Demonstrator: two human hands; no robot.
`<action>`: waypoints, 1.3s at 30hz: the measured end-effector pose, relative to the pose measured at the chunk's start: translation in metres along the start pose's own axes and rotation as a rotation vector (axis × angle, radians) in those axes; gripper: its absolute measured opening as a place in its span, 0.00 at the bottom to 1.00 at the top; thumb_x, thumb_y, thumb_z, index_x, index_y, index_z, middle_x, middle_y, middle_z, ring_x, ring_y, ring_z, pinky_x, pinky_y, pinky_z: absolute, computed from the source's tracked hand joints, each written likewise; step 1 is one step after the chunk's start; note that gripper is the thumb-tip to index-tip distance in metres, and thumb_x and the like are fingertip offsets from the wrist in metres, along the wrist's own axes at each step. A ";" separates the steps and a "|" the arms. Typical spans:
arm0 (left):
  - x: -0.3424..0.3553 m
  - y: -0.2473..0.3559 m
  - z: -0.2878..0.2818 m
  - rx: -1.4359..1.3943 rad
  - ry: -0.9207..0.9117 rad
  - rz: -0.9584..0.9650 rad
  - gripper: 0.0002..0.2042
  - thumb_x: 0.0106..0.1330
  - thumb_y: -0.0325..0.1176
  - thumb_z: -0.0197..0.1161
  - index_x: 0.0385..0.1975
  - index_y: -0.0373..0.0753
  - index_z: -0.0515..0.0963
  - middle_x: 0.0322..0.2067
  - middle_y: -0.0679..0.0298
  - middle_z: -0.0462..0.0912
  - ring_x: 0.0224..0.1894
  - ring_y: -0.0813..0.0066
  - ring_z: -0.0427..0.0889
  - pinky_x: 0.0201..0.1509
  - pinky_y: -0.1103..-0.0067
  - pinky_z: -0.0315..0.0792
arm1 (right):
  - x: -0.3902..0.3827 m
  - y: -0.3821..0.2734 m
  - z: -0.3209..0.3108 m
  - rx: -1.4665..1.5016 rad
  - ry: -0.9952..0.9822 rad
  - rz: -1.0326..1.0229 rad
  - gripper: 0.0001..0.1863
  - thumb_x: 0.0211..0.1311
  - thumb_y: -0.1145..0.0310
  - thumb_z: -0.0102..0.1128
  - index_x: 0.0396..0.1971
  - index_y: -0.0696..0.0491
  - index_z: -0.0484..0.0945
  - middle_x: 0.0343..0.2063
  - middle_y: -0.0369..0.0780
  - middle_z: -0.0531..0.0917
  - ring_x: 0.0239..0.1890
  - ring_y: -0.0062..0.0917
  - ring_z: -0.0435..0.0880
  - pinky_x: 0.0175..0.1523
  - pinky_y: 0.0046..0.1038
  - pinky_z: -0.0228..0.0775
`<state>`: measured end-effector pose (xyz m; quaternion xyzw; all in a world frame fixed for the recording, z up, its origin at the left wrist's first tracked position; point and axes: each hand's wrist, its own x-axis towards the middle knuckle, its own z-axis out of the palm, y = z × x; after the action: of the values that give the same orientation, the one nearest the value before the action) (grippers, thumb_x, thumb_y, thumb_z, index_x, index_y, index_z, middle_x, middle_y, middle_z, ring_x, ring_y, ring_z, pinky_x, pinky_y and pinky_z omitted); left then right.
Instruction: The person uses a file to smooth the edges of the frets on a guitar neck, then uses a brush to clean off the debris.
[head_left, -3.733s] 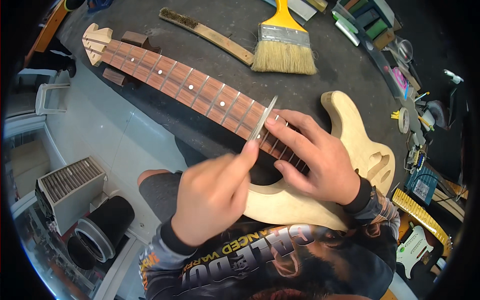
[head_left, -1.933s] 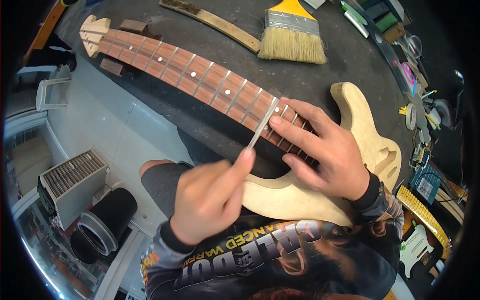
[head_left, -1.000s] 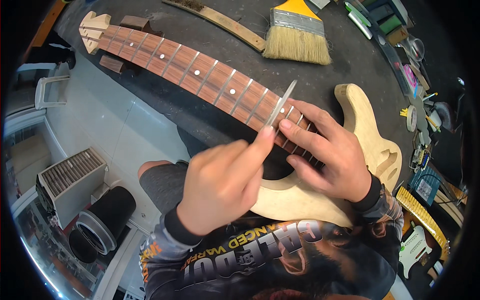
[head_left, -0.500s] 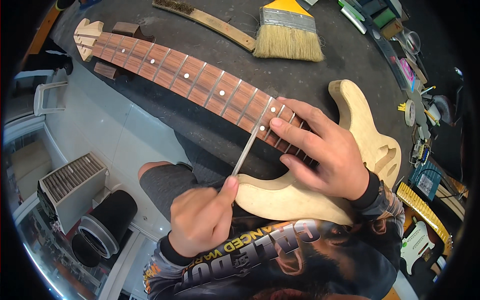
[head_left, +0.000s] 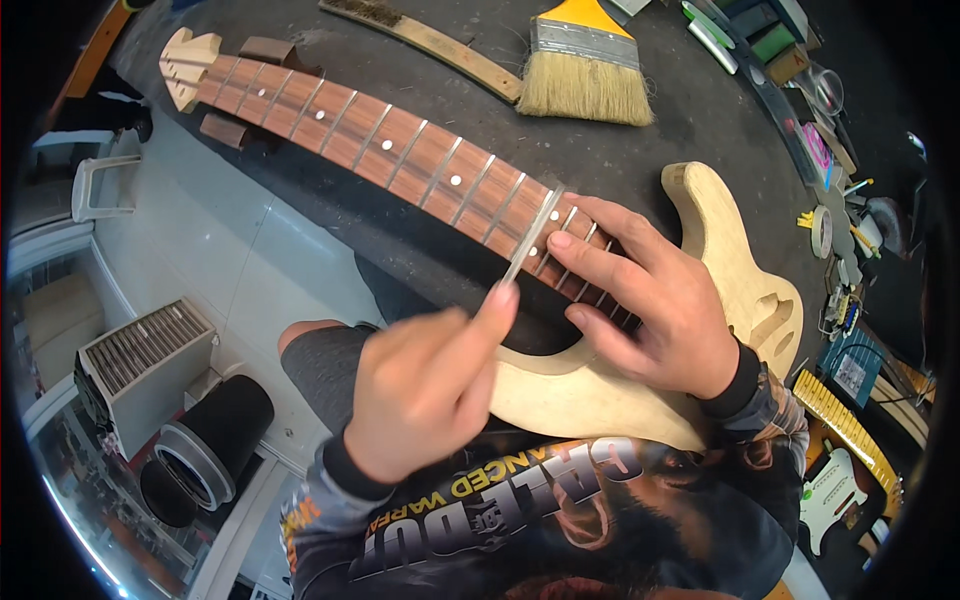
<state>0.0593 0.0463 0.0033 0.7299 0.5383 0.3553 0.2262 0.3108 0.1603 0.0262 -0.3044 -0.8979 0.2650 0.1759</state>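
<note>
One slim metal file [head_left: 532, 240] crosses the fretboard [head_left: 392, 162], I see, its lower end pinched in the curled left hand [head_left: 425, 380] at the fretboard's near edge; the right hand [head_left: 660, 310] (half-open, fingers spread) rests over the fretboard's high-fret end.

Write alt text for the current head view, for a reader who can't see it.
Left hand holding a slim metal tool across a guitar's fretted neck, right hand resting on the neck near the bare wooden body. A wide brush lies on the dark bench beyond.
</note>
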 end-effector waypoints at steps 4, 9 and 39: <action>-0.026 0.012 -0.009 -0.048 0.074 -0.075 0.19 0.64 0.08 0.67 0.54 0.26 0.89 0.19 0.57 0.78 0.18 0.64 0.78 0.25 0.70 0.69 | 0.003 -0.004 0.001 -0.004 -0.040 -0.015 0.36 0.58 0.71 0.81 0.70 0.47 0.85 0.69 0.50 0.83 0.55 0.43 0.93 0.52 0.38 0.89; 0.026 -0.004 0.015 -0.101 0.146 0.000 0.23 0.64 0.10 0.67 0.59 0.30 0.89 0.21 0.58 0.77 0.20 0.59 0.80 0.27 0.67 0.72 | 0.003 -0.001 0.001 0.016 0.013 -0.013 0.35 0.59 0.71 0.81 0.70 0.47 0.85 0.69 0.51 0.84 0.55 0.44 0.93 0.53 0.38 0.90; -0.125 -0.040 -0.006 0.021 0.551 -0.311 0.14 0.83 0.18 0.62 0.63 0.28 0.84 0.25 0.73 0.80 0.25 0.92 0.69 0.30 0.85 0.61 | 0.072 0.035 -0.027 -0.472 0.256 0.000 0.22 0.74 0.59 0.73 0.62 0.53 0.84 0.57 0.46 0.87 0.59 0.48 0.86 0.62 0.44 0.81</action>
<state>0.0082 -0.0595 -0.0555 0.5173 0.6883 0.4952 0.1161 0.2857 0.2396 0.0382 -0.3680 -0.9053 0.0077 0.2122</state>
